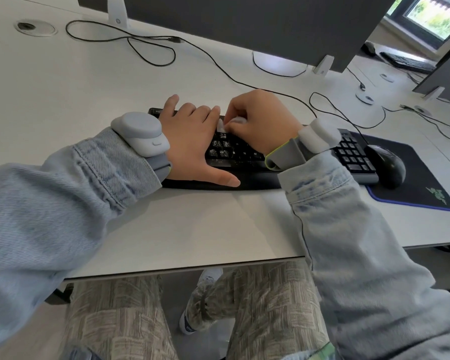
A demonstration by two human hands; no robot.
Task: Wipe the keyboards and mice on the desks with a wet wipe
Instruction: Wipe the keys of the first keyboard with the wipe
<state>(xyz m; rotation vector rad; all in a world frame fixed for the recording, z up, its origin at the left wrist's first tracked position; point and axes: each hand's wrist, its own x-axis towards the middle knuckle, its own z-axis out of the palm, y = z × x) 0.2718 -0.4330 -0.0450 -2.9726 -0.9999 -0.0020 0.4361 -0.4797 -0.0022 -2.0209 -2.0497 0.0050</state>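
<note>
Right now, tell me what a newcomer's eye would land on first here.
Two hands meet over the black keyboard at mid-desk: the left hand lies flat on its left half, while the right hand pinches a small white wet wipe against the keys. Just right of the keyboard, a black mouse sits on a dark mouse pad.

Black keyboard (244, 162), black mouse (387, 166), blue-edged black mouse pad (411, 193), white wipe (225, 124), white desk (166, 224)
</note>
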